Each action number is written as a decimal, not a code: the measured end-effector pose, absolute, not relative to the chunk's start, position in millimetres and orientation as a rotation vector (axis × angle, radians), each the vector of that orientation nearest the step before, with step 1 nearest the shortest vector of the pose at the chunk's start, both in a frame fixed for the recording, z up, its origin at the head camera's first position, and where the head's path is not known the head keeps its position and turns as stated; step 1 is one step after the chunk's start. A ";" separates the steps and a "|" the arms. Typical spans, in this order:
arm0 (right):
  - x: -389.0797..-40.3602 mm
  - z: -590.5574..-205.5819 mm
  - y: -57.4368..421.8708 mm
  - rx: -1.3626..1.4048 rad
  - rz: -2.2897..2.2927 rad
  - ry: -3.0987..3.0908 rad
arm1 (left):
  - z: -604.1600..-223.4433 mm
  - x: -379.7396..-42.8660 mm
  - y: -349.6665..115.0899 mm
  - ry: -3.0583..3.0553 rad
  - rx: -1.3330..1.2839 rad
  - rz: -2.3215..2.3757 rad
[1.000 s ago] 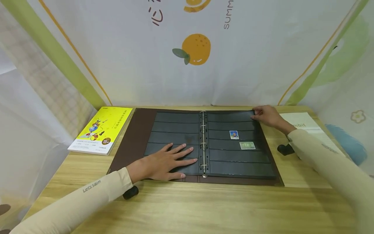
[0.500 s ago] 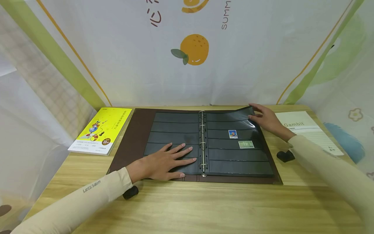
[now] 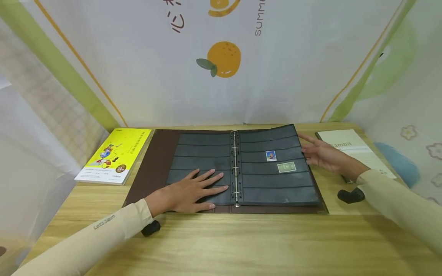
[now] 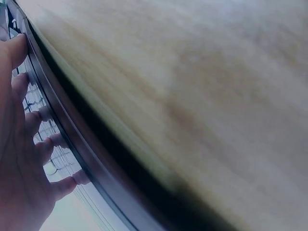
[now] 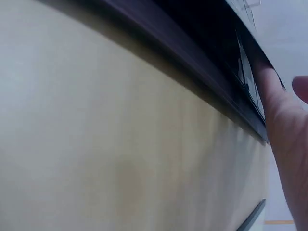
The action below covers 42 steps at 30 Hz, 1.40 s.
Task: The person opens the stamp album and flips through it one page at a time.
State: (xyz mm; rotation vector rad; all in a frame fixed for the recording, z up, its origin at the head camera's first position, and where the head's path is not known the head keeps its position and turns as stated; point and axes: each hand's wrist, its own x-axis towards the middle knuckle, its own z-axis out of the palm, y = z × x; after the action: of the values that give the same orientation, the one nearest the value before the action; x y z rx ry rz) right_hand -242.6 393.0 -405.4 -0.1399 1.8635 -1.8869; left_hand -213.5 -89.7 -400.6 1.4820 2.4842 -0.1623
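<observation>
Head view: album (image 3: pixel 238 168) lies open at the centre of the surface (image 3: pixel 241 245). Left hand (image 3: pixel 188 191), at 7 o'clock of the rings, rests flat on the left page, fingers straight and spread. Right hand (image 3: pixel 326 156), at 3 o'clock, touches the raised right page (image 3: pixel 276 168) edge; grip wide, holding nothing.

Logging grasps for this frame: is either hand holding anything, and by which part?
Nothing is gripped. The left hand lies flat on the stamp album's left page; the right hand has straight fingers at the right page's outer edge.
</observation>
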 end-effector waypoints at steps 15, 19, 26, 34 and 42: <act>-232.6 -346.6 375.8 -0.309 -1.946 1.705 | -393.2 -214.0 -88.5 2.477 1.478 -0.191; -235.1 -308.3 358.8 -0.216 -1.757 1.931 | -389.4 -214.3 -87.6 2.472 1.472 -0.194; -242.6 -250.5 319.3 -0.144 -1.566 2.082 | -387.1 -210.7 -84.1 2.467 1.434 -0.182; -248.9 -198.0 260.3 -0.184 -1.387 2.137 | -385.3 -205.8 -86.0 2.490 1.414 -0.147; -246.8 -188.3 226.8 -0.210 -1.389 2.136 | -380.9 -197.9 -89.4 2.555 1.428 -0.127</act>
State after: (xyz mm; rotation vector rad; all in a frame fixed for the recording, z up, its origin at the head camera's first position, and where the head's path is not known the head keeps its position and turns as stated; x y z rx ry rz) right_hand -246.8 226.8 -188.3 -0.2105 2.1363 -1.3893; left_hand -197.9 -89.4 -380.9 1.4281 2.5550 -0.1271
